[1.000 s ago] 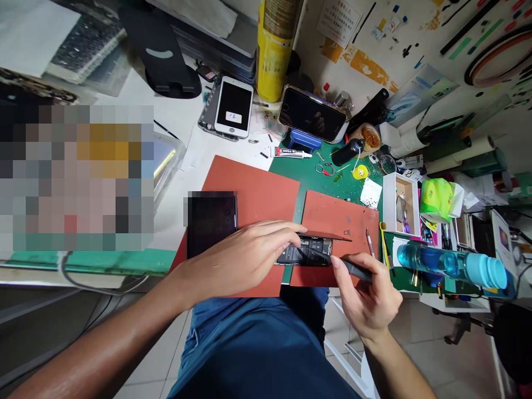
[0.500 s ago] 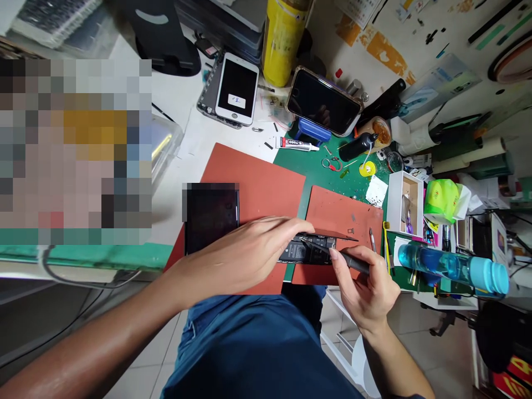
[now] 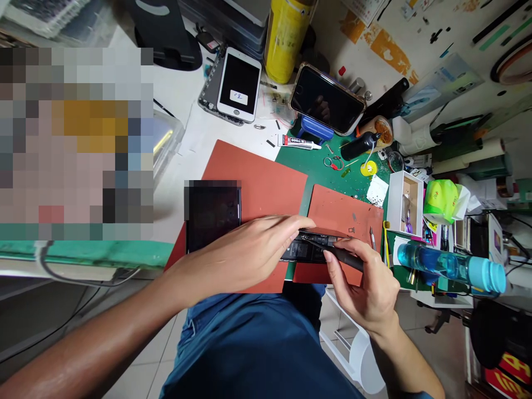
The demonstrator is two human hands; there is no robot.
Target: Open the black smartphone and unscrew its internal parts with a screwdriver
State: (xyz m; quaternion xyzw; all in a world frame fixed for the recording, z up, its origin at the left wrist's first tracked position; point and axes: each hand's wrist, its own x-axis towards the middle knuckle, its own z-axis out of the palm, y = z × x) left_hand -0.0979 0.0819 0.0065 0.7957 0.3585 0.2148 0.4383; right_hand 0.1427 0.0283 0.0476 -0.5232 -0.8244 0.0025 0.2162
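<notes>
An opened phone [image 3: 297, 252], its battery and inner parts showing, lies low over the gap between two reddish-brown mats. Its screen panel [image 3: 326, 231] is tilted up along the far edge. My left hand [image 3: 260, 246] grips the phone at its left end, fingers stretched along the raised panel; the thumb is hidden. Between the thumb and fingers of my right hand [image 3: 368, 282] is a pair of black tweezers [image 3: 344, 256], its thin tip reaching inside the phone near the panel. Left of my left wrist, a dark phone [image 3: 214, 213] lies on the larger mat [image 3: 266, 191].
Behind stand a white-fronted phone [image 3: 239, 83], a phone on a blue stand [image 3: 326, 102] and a yellow can [image 3: 286, 39]. A glue tube [image 3: 298, 142] and red-handled scissors [image 3: 333, 162] lie on the green mat. Rightward are a white box [image 3: 405, 205] and a blue bottle [image 3: 449, 265].
My right hand and the tweezers have shifted slightly left, over the phone's inner parts. My left hand keeps its hold. The whole view has moved a little.
</notes>
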